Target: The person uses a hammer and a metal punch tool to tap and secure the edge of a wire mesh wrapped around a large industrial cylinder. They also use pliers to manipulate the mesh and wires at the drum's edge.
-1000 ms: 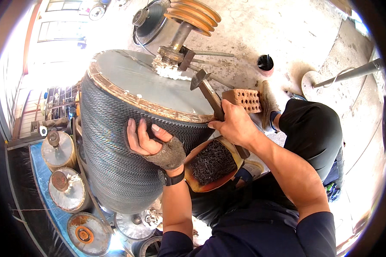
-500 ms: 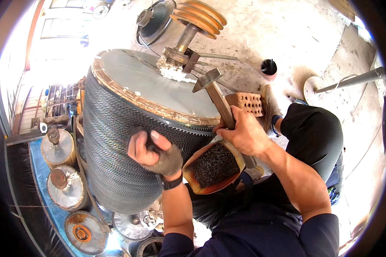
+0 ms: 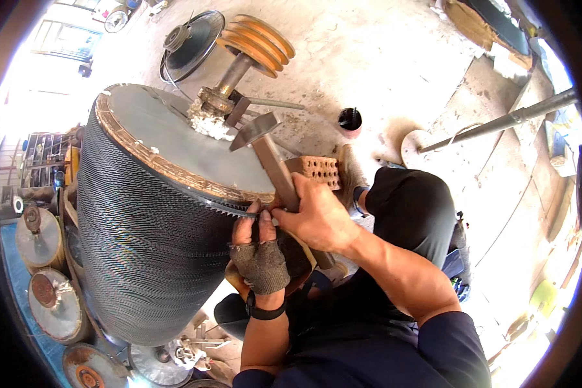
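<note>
My right hand point(image 3: 319, 213) grips a hammer point(image 3: 277, 169) by its flat-sided handle, close below the rim of a large roller point(image 3: 174, 145). The hammer's metal head is raised above the roller's grey end face. Fine rows of toothed wire wrap the roller's side. My left hand point(image 3: 260, 262), in a dark fingerless glove, has its fingertips closed on the end of a toothed metal strip point(image 3: 229, 209) at the rim, right beside my right hand. Beneath my hands, a yellowish container point(image 3: 302, 253) is mostly covered; its contents are hidden now.
A perforated brick point(image 3: 318, 171) lies beside my shoe. Orange grooved pulleys point(image 3: 257, 44) sit on the roller's shaft. Beyond are a small pot point(image 3: 350, 121) and a metal pole on a round base point(image 3: 415, 149). Several smaller rollers point(image 3: 55, 304) stand at left on blue sheeting.
My left hand has moved from in front of the roller's side to the strip at the rim, covering the container of dark nail-like pieces. The whole view has shifted, so the roller sits further left.
</note>
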Demonstrator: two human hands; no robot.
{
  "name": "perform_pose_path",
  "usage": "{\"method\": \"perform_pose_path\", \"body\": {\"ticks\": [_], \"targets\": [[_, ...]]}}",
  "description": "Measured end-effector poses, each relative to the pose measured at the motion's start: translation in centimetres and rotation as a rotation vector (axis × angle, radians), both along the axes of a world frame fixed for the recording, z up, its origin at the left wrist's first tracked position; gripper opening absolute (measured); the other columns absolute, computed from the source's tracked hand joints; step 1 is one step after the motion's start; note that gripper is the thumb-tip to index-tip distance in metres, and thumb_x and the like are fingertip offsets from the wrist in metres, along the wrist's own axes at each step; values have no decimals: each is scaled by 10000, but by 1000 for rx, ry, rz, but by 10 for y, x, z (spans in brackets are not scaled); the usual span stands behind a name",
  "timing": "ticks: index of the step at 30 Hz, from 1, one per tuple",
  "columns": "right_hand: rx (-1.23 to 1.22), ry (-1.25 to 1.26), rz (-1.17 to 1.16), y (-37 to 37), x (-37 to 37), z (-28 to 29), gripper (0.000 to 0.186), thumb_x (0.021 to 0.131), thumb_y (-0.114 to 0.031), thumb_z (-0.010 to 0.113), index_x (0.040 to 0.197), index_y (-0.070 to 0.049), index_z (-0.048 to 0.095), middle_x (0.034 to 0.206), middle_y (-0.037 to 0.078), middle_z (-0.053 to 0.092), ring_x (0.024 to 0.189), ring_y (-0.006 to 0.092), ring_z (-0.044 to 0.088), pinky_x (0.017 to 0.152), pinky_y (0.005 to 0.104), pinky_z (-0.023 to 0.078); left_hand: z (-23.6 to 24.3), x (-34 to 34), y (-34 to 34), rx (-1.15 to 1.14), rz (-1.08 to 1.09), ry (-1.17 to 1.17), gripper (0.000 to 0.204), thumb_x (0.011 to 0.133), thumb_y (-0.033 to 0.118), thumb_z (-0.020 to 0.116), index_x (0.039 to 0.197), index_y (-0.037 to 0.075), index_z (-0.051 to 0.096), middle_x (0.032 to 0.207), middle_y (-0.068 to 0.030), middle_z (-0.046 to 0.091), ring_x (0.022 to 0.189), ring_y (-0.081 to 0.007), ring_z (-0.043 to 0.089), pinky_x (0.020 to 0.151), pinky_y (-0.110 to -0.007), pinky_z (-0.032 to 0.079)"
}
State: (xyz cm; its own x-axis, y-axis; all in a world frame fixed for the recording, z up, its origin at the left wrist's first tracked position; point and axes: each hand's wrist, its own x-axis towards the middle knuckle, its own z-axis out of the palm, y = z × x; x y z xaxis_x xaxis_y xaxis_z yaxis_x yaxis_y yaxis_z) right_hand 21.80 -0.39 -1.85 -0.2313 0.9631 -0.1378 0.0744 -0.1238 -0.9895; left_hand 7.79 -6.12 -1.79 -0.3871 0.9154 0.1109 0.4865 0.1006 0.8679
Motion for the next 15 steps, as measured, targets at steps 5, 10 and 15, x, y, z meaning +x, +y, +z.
{"method": "perform_pose_path", "body": {"ticks": [5, 10, 15], "targets": [[121, -98, -49, -6, 17, 29, 296, 892, -117, 774, 1112, 29, 640, 908, 157, 737, 846, 190, 723, 735, 359, 562, -9, -9, 10, -10, 3, -138, 201, 1044, 190, 651, 1090, 4, 712, 959, -20, 714, 847, -101, 615, 773, -275, 507], [155, -437, -325, 9, 100, 87, 266, 939, -93, 745, 1096, 16, 560, 856, 176, 719, 705, 276, 706, 606, 378, 550, 1, -6, 1, -57, 38, -69, 222, 1045, 190, 636, 1121, -10, 694, 970, -57, 714, 870, -135, 624, 801, -300, 498], [202, -872, -523, 32, 155, -23, 301, 950, -217, 722, 1028, -13, 515, 798, 295, 681, 824, 514, 683, 681, 555, 556, -6, -9, 3, -41, -3, -154, 244, 1063, 192, 612, 1156, -18, 692, 1082, -87, 732, 989, -177, 663, 934, -328, 517]]}}
